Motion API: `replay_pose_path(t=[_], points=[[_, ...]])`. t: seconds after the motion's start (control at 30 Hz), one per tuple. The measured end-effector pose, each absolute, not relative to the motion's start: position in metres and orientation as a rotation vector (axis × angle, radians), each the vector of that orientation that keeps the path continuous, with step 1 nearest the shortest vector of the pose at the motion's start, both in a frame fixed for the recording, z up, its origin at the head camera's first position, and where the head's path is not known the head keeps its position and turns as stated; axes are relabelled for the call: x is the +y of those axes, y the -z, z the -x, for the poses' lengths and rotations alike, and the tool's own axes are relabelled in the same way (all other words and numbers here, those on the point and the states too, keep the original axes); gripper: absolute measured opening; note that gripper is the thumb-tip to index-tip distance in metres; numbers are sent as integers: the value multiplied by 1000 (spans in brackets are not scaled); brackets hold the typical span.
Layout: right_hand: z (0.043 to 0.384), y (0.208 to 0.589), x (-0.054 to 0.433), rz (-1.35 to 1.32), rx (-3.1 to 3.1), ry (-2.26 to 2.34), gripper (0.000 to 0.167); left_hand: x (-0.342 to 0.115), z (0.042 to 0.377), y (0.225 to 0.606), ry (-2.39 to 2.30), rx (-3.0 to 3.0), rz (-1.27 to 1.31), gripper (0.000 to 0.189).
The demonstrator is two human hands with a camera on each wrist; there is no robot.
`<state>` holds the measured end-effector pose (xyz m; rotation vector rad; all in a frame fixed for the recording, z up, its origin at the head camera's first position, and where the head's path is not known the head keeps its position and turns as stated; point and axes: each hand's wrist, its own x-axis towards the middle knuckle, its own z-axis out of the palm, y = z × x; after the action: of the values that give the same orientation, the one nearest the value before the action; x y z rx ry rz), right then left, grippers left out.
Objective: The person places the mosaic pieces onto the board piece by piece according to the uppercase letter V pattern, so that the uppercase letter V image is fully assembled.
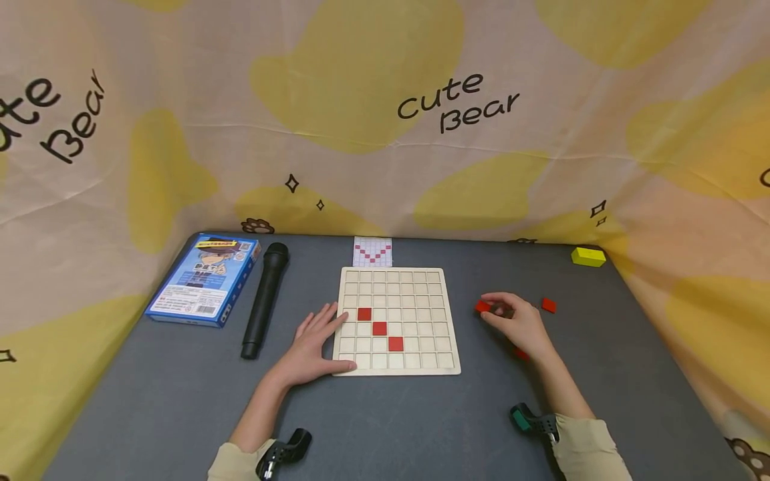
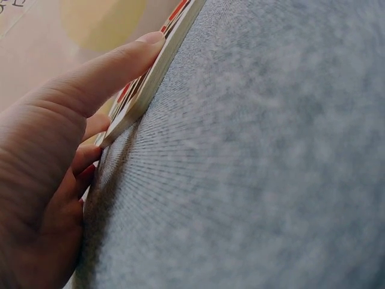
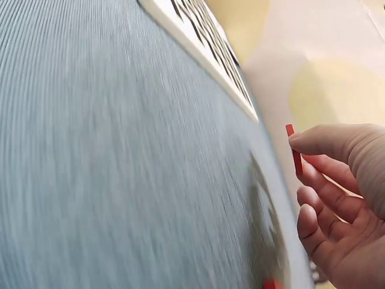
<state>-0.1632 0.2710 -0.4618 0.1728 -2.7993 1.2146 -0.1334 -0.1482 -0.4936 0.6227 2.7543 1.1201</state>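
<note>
A pale wooden grid board [image 1: 421, 327] lies mid-table with three red square tiles [image 1: 379, 329] set in its cells along a diagonal. My left hand [image 1: 313, 347] rests at the board's left side, its thumb on the near left corner and its fingers spread along the edge. To the right of the board, my right hand [image 1: 516, 324] pinches a red tile [image 3: 295, 150] between thumb and fingers, held above the table. Another red tile [image 1: 549, 305] lies beyond that hand, and one more red tile [image 1: 522, 354] shows partly under the wrist.
A small pattern card [image 1: 373, 252] with a pink V of squares touches the board's far edge. Left of the board are a black microphone [image 1: 265, 300] and a blue box [image 1: 204, 280]. A yellow block [image 1: 588, 257] sits at the far right corner. Patterned cloth [image 1: 361, 100] hangs behind the table.
</note>
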Motion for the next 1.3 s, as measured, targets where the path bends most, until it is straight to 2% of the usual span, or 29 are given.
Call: replay_pose_path(t=[0.9,1.3], points=[[185,463,127,-443,-2730,-1567,28,-147,132,492,-1123,2760,-623,96],[197,464,75,-625,-2782,-1460,26,-149,133,493,-1116,2759,-636,95]])
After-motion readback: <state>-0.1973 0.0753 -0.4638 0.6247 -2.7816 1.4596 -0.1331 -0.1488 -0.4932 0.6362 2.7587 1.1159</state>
